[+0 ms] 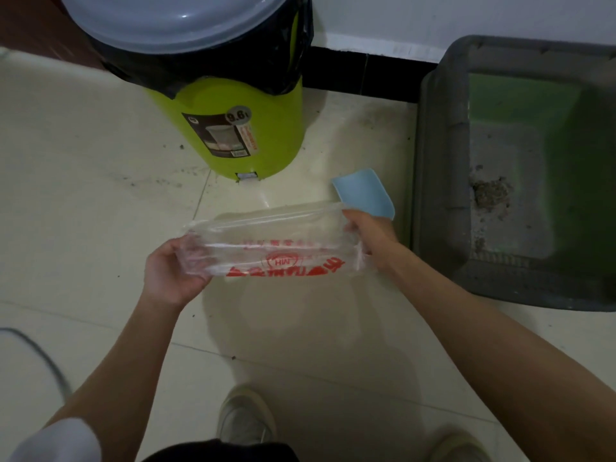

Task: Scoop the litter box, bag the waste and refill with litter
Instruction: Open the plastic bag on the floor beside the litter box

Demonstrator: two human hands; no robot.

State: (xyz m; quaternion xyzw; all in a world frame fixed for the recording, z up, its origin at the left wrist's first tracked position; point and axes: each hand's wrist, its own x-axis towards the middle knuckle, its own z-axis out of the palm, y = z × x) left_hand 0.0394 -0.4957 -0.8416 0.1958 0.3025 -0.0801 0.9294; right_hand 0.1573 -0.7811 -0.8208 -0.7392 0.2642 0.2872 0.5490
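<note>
A thin, floppy, slippery plastic bag [270, 241] is being held at both ends, pinched by the left hand [173, 271] and right hand [370, 235]; its edges are probably best gripped.

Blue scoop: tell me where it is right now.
In the head view the blue scoop lies on the floor just beyond the right hand, between the green bin and the litter box.

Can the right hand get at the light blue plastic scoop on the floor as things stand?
Probably yes, but not freely. The light blue plastic scoop lies uncovered on the tile just beyond the right hand, with nothing between them. That hand, though, grips the clear plastic bag with red print, so it must let go first.
</note>
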